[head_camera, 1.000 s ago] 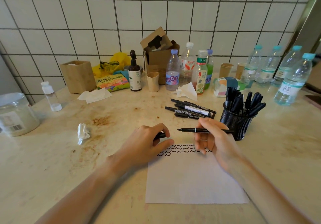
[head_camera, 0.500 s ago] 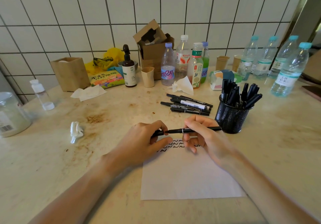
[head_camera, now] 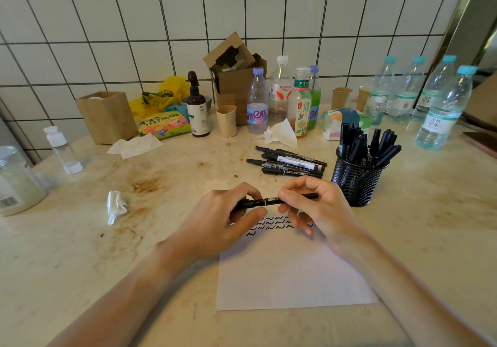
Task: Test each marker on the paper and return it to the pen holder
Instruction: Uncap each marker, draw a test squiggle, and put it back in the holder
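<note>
A black marker (head_camera: 270, 201) lies level between both hands above the top of the white paper (head_camera: 293, 274). My left hand (head_camera: 223, 220) pinches its capped left end, and my right hand (head_camera: 317, 209) pinches its barrel. Black squiggle rows (head_camera: 271, 224) mark the paper's top edge. Just right of my right hand stands the black mesh pen holder (head_camera: 355, 182), with several markers upright in it. A pile of several loose black markers (head_camera: 290, 162) lies on the counter behind my hands.
Bottles (head_camera: 293, 99), cups (head_camera: 227, 120), a cardboard box (head_camera: 236, 77) and a wooden box (head_camera: 106, 115) line the tiled wall. Water bottles (head_camera: 441, 107) stand far right. Crumpled tissue (head_camera: 116, 205) and a white jar (head_camera: 16, 182) sit left.
The cap in my left hand and the marker in my right hand came together; the cap now sits on the marker's left end. Both hands stayed above the paper's top.
</note>
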